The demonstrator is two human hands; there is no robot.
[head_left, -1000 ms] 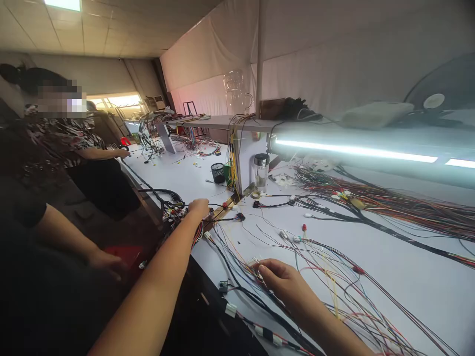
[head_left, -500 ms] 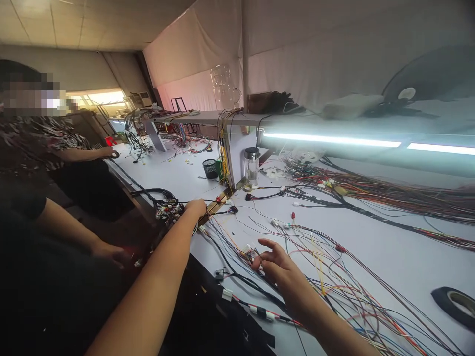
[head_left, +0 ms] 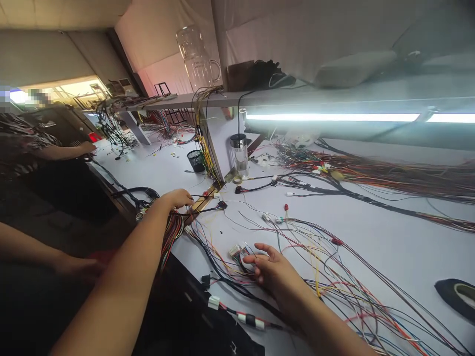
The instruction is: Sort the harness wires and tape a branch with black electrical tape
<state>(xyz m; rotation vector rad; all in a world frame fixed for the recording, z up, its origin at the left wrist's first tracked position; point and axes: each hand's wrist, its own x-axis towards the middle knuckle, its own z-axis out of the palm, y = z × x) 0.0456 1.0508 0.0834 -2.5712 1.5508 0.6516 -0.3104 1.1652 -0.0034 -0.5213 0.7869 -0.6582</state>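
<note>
My left hand (head_left: 178,199) reaches to the near edge of the bench with its fingers closed on thin wires (head_left: 190,209). A coloured wire bundle (head_left: 172,231) hangs below it over the edge. My right hand (head_left: 272,269) is over the loose wires, thumb and forefinger apart, other fingers loosely bent. Just left of its fingertips lies a white multi-pin connector (head_left: 235,250) with several wires. Beneath the hand passes a black-sleeved harness (head_left: 237,287). A black connector (head_left: 222,204) lies right of my left hand.
A co-worker's arm (head_left: 70,262) is close on the left; another person (head_left: 44,148) stands farther along. A glass bottle (head_left: 239,153) and mesh cup (head_left: 196,161) stand by the shelf support. A black tape roll (head_left: 454,299) lies at right. Harnesses (head_left: 371,210) cover the back.
The view has shifted, so most bench things appear farther left and higher. The coloured bundle below my left hand has come into sight. The white connector beside my right hand shows more clearly.
</note>
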